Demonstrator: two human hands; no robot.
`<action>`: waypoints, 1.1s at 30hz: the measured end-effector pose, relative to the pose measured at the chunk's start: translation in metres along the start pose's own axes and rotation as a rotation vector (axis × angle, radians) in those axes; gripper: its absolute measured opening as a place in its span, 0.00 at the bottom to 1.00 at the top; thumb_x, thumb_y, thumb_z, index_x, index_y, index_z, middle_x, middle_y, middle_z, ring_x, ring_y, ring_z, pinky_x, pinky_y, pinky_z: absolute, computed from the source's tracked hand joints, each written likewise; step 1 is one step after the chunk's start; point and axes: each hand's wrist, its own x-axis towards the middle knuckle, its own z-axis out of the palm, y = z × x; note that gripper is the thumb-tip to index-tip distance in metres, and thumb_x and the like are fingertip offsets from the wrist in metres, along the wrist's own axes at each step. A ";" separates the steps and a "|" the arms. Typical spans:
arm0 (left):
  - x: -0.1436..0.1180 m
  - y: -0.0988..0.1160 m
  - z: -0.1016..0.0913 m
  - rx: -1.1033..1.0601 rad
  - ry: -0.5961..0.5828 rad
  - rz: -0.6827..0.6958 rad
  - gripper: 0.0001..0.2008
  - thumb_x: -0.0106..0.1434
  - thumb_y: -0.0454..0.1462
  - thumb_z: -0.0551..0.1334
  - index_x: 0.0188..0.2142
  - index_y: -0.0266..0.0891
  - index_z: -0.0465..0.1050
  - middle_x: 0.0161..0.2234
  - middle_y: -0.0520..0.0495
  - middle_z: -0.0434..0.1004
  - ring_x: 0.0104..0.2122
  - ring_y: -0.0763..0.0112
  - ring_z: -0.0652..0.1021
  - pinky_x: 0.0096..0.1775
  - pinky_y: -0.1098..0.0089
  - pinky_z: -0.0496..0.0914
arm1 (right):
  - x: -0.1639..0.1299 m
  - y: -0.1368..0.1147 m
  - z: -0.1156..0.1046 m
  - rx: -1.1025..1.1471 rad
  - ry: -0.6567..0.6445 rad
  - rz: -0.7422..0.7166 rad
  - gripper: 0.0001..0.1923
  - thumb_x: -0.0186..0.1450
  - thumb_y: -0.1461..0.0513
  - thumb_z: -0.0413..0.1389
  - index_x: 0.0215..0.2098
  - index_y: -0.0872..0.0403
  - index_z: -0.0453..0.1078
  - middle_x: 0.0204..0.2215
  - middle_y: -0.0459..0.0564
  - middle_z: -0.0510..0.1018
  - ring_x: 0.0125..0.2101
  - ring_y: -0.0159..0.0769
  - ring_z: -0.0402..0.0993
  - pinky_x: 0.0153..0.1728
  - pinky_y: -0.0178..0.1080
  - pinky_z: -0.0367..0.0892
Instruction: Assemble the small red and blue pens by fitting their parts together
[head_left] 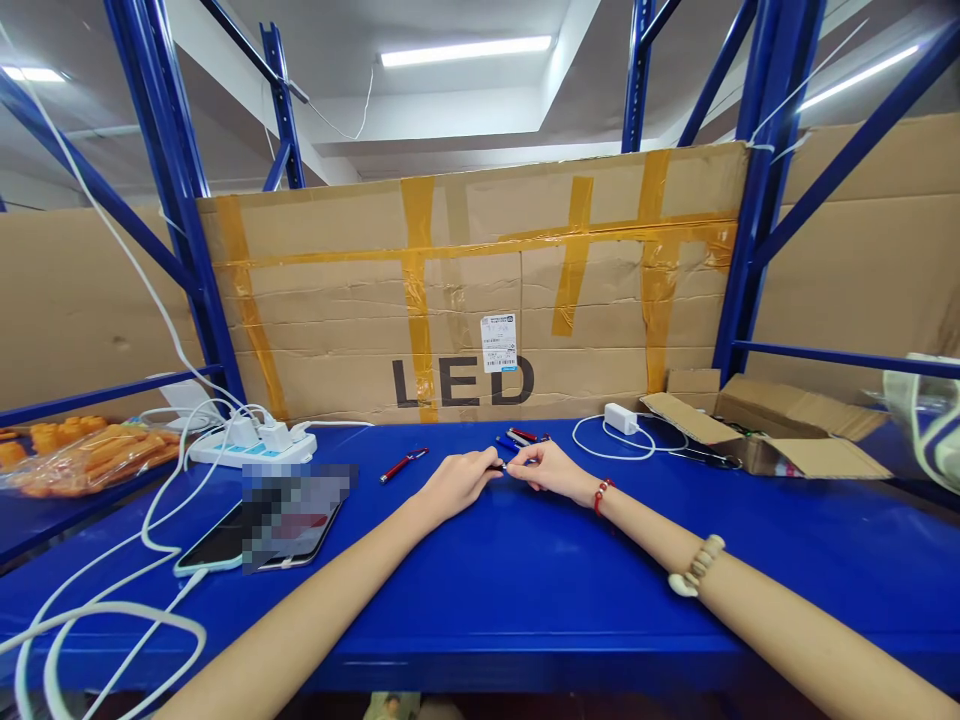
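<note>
Both hands meet mid-table: left hand (457,482) and right hand (551,466) pinch what looks like a dark pen (498,467), with spare pens (523,436) at twelve o'clock.

One head cam only, worn, looking fwd and down over the blue table (525,590) toward the LED cardboard (465,290) at the back; forearms close, cardboard farther, ceiling lights above it.

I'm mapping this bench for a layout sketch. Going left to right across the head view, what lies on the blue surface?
Orange parts bag → white power strip → red pen → left hand → right hand → white charger → open cardboard box.
</note>
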 end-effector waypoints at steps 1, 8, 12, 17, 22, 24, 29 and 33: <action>0.000 0.000 0.000 -0.007 -0.003 -0.013 0.04 0.65 0.34 0.50 0.40 0.40 0.56 0.40 0.50 0.67 0.40 0.68 0.70 0.39 0.73 0.65 | 0.000 -0.001 0.000 -0.005 0.014 0.008 0.19 0.48 0.50 0.58 0.22 0.59 0.68 0.11 0.40 0.63 0.12 0.21 0.54 0.15 0.28 0.51; 0.002 0.001 -0.002 0.019 -0.065 -0.035 0.10 0.65 0.33 0.49 0.46 0.42 0.57 0.42 0.50 0.67 0.41 0.70 0.69 0.42 0.73 0.64 | -0.002 -0.005 0.001 -0.006 0.051 0.044 0.21 0.48 0.48 0.57 0.23 0.59 0.69 0.10 0.40 0.62 0.12 0.21 0.53 0.15 0.28 0.50; 0.002 0.001 -0.002 0.029 -0.040 -0.039 0.09 0.64 0.32 0.49 0.44 0.42 0.58 0.40 0.51 0.67 0.40 0.70 0.70 0.40 0.74 0.64 | -0.003 -0.008 0.001 0.030 0.018 0.064 0.22 0.47 0.47 0.57 0.24 0.59 0.69 0.10 0.40 0.61 0.13 0.21 0.53 0.14 0.28 0.49; 0.003 0.002 0.000 0.110 -0.018 -0.095 0.07 0.65 0.33 0.48 0.43 0.41 0.58 0.39 0.50 0.68 0.38 0.68 0.71 0.37 0.74 0.65 | -0.003 -0.012 0.004 0.059 0.032 0.047 0.22 0.48 0.46 0.56 0.20 0.59 0.66 0.10 0.40 0.61 0.12 0.21 0.54 0.14 0.28 0.50; 0.004 0.005 -0.001 0.185 -0.019 -0.138 0.05 0.66 0.34 0.48 0.41 0.41 0.57 0.37 0.51 0.69 0.36 0.66 0.71 0.32 0.73 0.64 | 0.001 -0.009 0.004 0.022 0.086 -0.007 0.22 0.49 0.47 0.56 0.22 0.59 0.67 0.13 0.42 0.64 0.12 0.20 0.55 0.14 0.28 0.51; 0.005 0.005 -0.001 0.197 -0.017 -0.157 0.05 0.66 0.35 0.48 0.41 0.42 0.57 0.37 0.52 0.69 0.36 0.66 0.72 0.30 0.73 0.64 | 0.003 -0.006 0.003 0.001 0.118 -0.051 0.21 0.48 0.48 0.57 0.25 0.60 0.68 0.17 0.44 0.68 0.12 0.20 0.56 0.14 0.28 0.52; 0.004 0.005 -0.001 0.196 -0.005 -0.206 0.05 0.66 0.35 0.47 0.42 0.43 0.56 0.37 0.53 0.69 0.34 0.66 0.72 0.28 0.73 0.63 | 0.006 -0.001 0.002 -0.053 0.150 -0.197 0.22 0.48 0.51 0.58 0.35 0.59 0.70 0.26 0.48 0.71 0.12 0.20 0.59 0.13 0.28 0.54; 0.004 0.006 -0.003 0.163 -0.059 -0.252 0.05 0.67 0.36 0.46 0.41 0.42 0.56 0.34 0.52 0.70 0.31 0.66 0.73 0.27 0.74 0.61 | 0.006 0.001 0.002 -0.104 0.135 -0.256 0.20 0.51 0.52 0.57 0.36 0.58 0.72 0.30 0.51 0.72 0.12 0.20 0.60 0.13 0.29 0.55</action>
